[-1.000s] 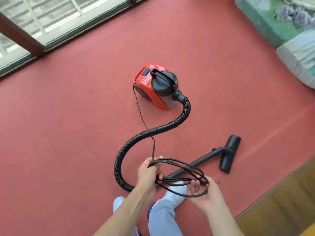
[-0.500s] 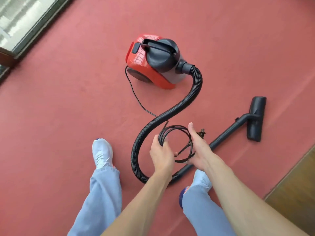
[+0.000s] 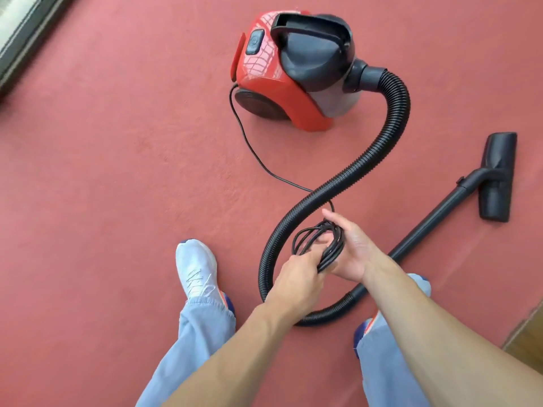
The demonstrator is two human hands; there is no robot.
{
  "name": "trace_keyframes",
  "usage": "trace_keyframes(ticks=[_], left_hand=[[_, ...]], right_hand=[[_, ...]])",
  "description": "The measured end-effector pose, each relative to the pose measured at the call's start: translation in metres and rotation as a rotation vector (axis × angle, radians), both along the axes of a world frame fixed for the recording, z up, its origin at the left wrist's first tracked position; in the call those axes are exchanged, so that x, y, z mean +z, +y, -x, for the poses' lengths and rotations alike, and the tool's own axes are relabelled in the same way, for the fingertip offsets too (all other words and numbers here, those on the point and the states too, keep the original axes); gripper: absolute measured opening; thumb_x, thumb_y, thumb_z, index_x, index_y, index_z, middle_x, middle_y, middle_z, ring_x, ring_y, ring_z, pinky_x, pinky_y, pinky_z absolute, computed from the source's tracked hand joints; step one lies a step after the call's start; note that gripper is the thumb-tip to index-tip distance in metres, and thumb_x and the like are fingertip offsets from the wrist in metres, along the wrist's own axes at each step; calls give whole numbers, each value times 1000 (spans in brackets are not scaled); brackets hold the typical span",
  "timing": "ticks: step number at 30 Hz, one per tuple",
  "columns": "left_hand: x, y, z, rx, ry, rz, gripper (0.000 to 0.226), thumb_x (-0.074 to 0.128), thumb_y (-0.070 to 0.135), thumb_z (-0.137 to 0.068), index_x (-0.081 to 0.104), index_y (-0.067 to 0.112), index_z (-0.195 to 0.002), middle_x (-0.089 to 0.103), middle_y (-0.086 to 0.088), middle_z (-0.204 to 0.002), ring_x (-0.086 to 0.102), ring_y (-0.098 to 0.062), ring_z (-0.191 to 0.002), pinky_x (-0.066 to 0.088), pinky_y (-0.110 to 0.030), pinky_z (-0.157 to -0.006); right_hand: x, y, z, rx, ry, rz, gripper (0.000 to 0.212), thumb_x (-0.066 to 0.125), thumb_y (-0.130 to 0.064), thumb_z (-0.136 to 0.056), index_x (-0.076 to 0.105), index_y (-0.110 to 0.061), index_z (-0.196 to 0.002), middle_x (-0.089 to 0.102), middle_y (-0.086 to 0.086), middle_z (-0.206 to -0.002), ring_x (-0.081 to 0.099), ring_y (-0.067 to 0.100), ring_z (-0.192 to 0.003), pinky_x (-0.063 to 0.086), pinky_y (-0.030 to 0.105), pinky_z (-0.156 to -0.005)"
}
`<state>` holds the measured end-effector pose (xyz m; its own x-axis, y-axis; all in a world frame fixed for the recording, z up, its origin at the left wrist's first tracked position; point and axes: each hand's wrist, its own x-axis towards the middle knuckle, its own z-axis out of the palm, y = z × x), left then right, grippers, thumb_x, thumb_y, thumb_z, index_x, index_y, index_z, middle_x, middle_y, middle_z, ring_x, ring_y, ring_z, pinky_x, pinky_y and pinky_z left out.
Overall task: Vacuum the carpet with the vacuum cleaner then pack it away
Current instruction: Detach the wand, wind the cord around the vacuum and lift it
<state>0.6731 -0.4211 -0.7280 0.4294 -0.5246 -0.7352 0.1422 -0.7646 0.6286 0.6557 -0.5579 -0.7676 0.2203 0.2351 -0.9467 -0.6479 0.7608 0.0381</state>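
Position noted from my own hands, taken as the clock centre.

Left hand (image 3: 296,277): fingers curled round the bundled cord (image 3: 320,242), gripping the gathered strands at the near end of the coil. Right hand (image 3: 352,254): palm up and flat, fingers straight and pointing to 11 o'clock, the coil lying across the palm and fingers; I see no curl round it. The two hands touch at the bundle.

Vacuum (image 3: 293,74): upright on the red carpet (image 3: 117,171) at 12 o'clock, well apart from both hands, black carry handle on top. One loose run of cord leaves the coil at 12 o'clock, crosses the hose (image 3: 390,136), and curves round to the vacuum's rear at 11 o'clock.

Hose: leaves the vacuum's front, sweeps down past the coil just beside my left hand at 9 o'clock, and loops under my forearms at 6 o'clock. There it joins the wand (image 3: 426,224), which lies flat and runs out to 2 o'clock, ending at the floor head (image 3: 498,177).

Left shoe (image 3: 197,268): on the carpet at 9 o'clock, near the hose loop
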Motion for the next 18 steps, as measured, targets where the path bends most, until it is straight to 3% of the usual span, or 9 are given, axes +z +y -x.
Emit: trace_keyframes(ticks=[3,5,8,10,12,13,14,16,18], left_hand=[[-3,1,5,-79,37,17,24,50,35,-102,57,23,-122,68,-11,-107,61,-38,-99,51,-43,-88],[-1,-3,11,-44,58,51,13,53,35,-101,53,24,-93,64,-5,-89,57,-33,-87,45,-33,-75],[0,-9,17,-21,31,48,35,58,30,-98,40,27,-69,44,6,-62,40,-19,-64,32,-25,-59],[-1,-15,15,-80,0,74,41,62,28,-96,37,24,-63,39,7,-59,34,-17,-65,29,-28,-59],[-3,-20,10,-140,-34,149,24,65,28,-93,53,19,-74,52,4,-75,41,-16,-77,35,-30,-71],[-4,-21,5,-149,-40,181,11,67,29,-91,63,19,-91,58,2,-87,45,-12,-87,38,-27,-80],[-7,-20,-1,-133,-51,188,23,68,32,-89,66,22,-110,60,4,-97,47,-8,-96,38,-21,-88],[-15,-15,-17,130,-53,199,34,67,34,-87,65,25,-120,63,9,-99,54,-2,-98,39,-15,-91],[-30,-8,-43,494,-31,121,17,67,25,-91,69,22,-107,68,7,-94,60,-3,-87,44,-18,-84]], right_hand=[[-16,-1,10,30,65,36,29,60,-24,-82,55,-8,-58,54,10,-62,57,25,-57,49,35,-74],[-25,-5,15,47,57,63,29,46,-8,-86,55,-5,-58,58,12,-59,61,26,-58,50,39,-75],[-29,-14,14,54,38,135,20,34,8,-86,50,-3,-82,64,21,-78,69,38,-87,53,55,-84],[-32,-24,10,47,46,198,25,32,14,-86,49,-3,-91,63,20,-81,67,40,-94,56,57,-75],[-33,-33,5,88,49,264,29,30,17,-89,51,-1,-101,63,20,-92,68,35,-91,59,51,-61],[-35,-39,3,130,46,298,33,28,18,-89,52,-1,-103,64,19,-96,70,30,-85,59,49,-58],[-37,-43,0,163,41,328,37,26,20,-88,52,-2,-103,65,17,-97,70,25,-78,59,49,-60],[-46,-54,-2,205,22,393,44,23,24,-85,52,3,-110,67,18,-101,71,26,-81,57,53,-71],[-61,-62,-3,185,12,437,50,22,25,-84,46,8,-124,66,23,-114,69,34,-97,58,54,-72]])
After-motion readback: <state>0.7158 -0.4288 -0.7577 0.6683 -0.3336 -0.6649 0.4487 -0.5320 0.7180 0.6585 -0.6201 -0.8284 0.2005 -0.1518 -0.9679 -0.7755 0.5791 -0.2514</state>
